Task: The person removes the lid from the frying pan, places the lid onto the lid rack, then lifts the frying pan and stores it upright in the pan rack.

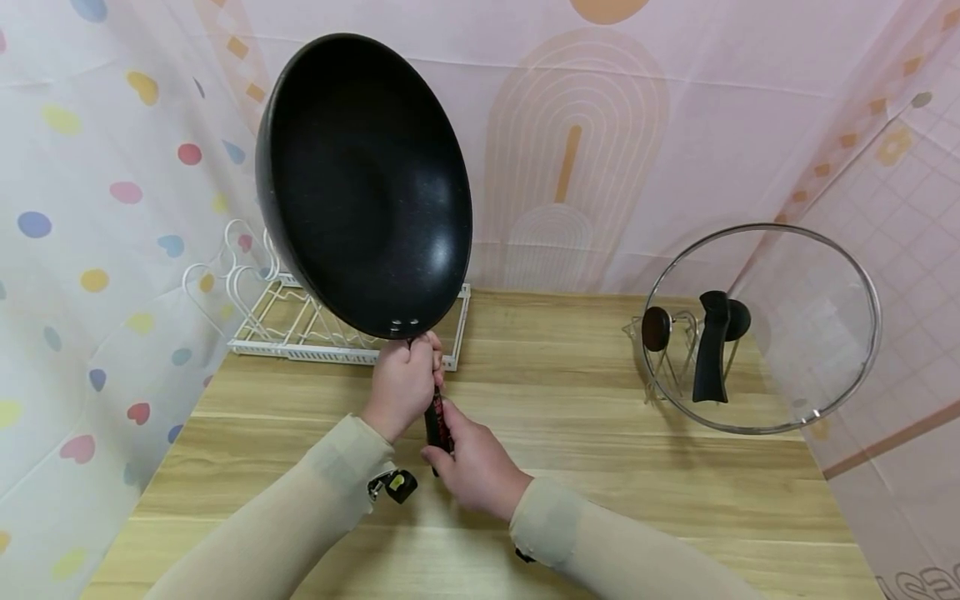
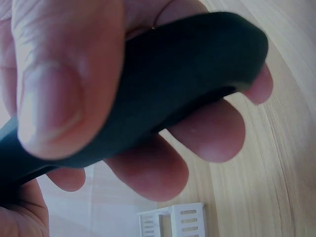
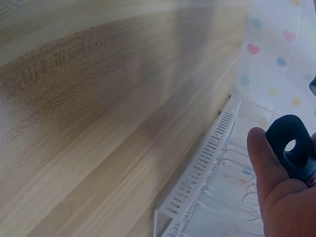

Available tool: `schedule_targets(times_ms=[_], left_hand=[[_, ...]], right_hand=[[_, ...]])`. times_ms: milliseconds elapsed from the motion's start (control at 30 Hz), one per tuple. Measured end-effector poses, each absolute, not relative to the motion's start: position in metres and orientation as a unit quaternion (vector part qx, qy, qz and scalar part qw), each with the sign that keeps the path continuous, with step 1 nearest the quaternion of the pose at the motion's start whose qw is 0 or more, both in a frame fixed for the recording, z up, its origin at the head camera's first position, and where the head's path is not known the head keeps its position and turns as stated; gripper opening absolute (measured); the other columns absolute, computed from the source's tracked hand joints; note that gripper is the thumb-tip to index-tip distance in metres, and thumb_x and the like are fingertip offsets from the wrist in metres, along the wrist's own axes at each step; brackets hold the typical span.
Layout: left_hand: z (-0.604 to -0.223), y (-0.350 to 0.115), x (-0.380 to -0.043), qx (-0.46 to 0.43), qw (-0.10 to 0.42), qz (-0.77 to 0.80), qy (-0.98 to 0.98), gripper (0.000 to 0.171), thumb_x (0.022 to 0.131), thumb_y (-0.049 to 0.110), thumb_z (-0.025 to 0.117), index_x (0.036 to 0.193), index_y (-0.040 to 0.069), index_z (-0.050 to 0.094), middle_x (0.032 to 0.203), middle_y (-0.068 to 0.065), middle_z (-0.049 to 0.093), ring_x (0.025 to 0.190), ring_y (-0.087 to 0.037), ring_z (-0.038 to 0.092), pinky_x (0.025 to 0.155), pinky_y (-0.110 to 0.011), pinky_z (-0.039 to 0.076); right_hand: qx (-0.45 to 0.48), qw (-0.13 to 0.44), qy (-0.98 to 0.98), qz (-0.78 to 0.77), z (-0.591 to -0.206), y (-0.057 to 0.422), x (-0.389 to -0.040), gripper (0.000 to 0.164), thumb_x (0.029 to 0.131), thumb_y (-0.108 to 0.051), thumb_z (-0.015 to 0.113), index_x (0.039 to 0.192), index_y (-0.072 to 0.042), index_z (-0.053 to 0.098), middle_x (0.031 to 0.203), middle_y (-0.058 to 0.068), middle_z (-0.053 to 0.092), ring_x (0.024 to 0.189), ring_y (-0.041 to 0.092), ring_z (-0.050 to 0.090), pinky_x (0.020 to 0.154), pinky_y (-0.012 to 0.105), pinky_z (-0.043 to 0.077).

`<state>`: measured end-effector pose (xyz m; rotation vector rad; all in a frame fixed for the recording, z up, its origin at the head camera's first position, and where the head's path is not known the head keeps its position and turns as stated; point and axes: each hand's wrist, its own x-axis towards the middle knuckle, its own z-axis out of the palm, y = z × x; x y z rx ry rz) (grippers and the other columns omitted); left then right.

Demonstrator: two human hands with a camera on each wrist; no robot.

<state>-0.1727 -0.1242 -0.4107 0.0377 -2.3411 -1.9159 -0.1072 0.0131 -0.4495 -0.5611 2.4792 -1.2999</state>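
Observation:
A black wok point(image 1: 367, 183) is held up on its handle, its dark inside facing me and its bowl tilted up over the left part of the table. My left hand point(image 1: 402, 386) grips the handle just below the riveted joint. Lower down, my right hand point(image 1: 480, 467) holds the same handle near its end, thumb along one side. Close up in the left wrist view, the dark handle point(image 2: 177, 74) lies between a thumb and several fingers. The right wrist view shows the handle's end point(image 3: 284, 128) with its hanging hole beside a thumb point(image 3: 264, 160).
A white wire dish rack point(image 1: 315, 354) stands behind and below the wok at the back left. At the right, a glass lid point(image 1: 810, 333) with a black handle point(image 1: 708, 354) leans upright in a small metal stand point(image 1: 667, 367). Patterned curtains point(image 1: 112, 233) border the wooden table point(image 1: 570, 400).

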Motion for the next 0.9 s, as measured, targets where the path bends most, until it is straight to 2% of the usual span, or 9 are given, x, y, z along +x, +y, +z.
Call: schedule_targets(times_ms=[100, 333, 567, 900], left_hand=[[-0.411, -0.126, -0.172, 0.011, 0.06, -0.63, -0.774, 0.036, 0.109, 0.017, 0.034, 0.088, 0.004, 0.059, 0.064, -0.002, 0.057, 0.053, -0.017, 0.058, 0.056, -0.028, 0.053], [-0.411, -0.13, -0.173, 0.013, 0.069, -0.646, -0.76, 0.035, 0.11, 0.016, 0.035, 0.087, 0.005, 0.058, 0.064, -0.002, 0.056, 0.051, -0.016, 0.057, 0.054, -0.029, 0.054], [-0.411, -0.134, -0.173, 0.017, 0.075, -0.643, -0.762, 0.034, 0.109, 0.015, 0.034, 0.086, 0.004, 0.058, 0.064, -0.002, 0.055, 0.052, -0.016, 0.057, 0.054, -0.029, 0.053], [-0.411, -0.139, -0.173, 0.035, 0.077, -0.647, -0.757, 0.033, 0.108, 0.015, 0.034, 0.089, 0.001, 0.057, 0.065, 0.0, 0.055, 0.051, -0.014, 0.056, 0.052, -0.028, 0.052]], right_hand=[[-0.199, 0.141, 0.86, -0.449, -0.449, 0.012, -0.107, 0.052, 0.106, -0.023, 0.064, 0.154, -0.014, 0.044, 0.133, 0.012, 0.07, 0.11, 0.011, 0.066, 0.096, 0.033, 0.057], [-0.207, 0.137, 0.861, -0.443, -0.449, 0.007, -0.108, 0.059, 0.108, -0.023, 0.061, 0.161, -0.014, 0.037, 0.146, 0.015, 0.064, 0.124, 0.016, 0.065, 0.104, 0.038, 0.056], [-0.207, 0.137, 0.862, -0.443, -0.448, 0.002, -0.109, 0.057, 0.108, -0.022, 0.061, 0.159, -0.014, 0.039, 0.144, 0.013, 0.066, 0.122, 0.014, 0.066, 0.103, 0.036, 0.056], [-0.214, 0.126, 0.865, -0.436, -0.452, -0.006, -0.111, 0.061, 0.108, -0.021, 0.061, 0.162, -0.013, 0.035, 0.148, 0.015, 0.062, 0.13, 0.017, 0.063, 0.108, 0.038, 0.055]])
